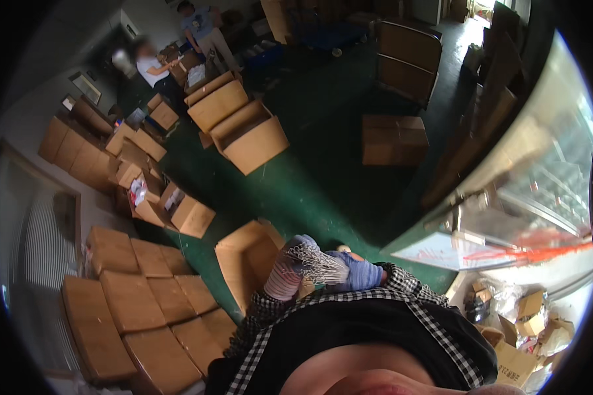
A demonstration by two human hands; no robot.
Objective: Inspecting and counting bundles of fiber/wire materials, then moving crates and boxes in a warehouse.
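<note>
Head view: a bundle of looped metal wires [323, 266] is held close in front of the wearer's torso, above the green floor [303, 191]. The right hand [361, 272], in a blue covering, appears closed around the gathered end; the grip is narrow, which would keep the loose strands together. The left hand [301, 242], in a grey-blue covering, is against the looped end. Its fingers cannot be made out, so whether it grips or merely supports cannot be told. Holding the wires between both hands probably limits tangling, since the loops spread and overlap on the left side.

An open cardboard carton [244, 240] stands on the floor just beyond the left forearm, its mouth facing up and within easy reach. To the left, closed brown cartons [135, 299] are set flush in rows, an arrangement that likely saves floor space. Farther forward, a large open-topped carton [257, 148] stands with its flaps raised, leaving the inside accessible. One closed carton [394, 141] sits apart on the right. Loose packaging [527, 316] is heaped at lower right, seemingly unsorted. Two co-workers, one in a white top [153, 69] and one in a blue shirt [201, 26], stand near cartons at the far left, well apart from the wearer.
</note>
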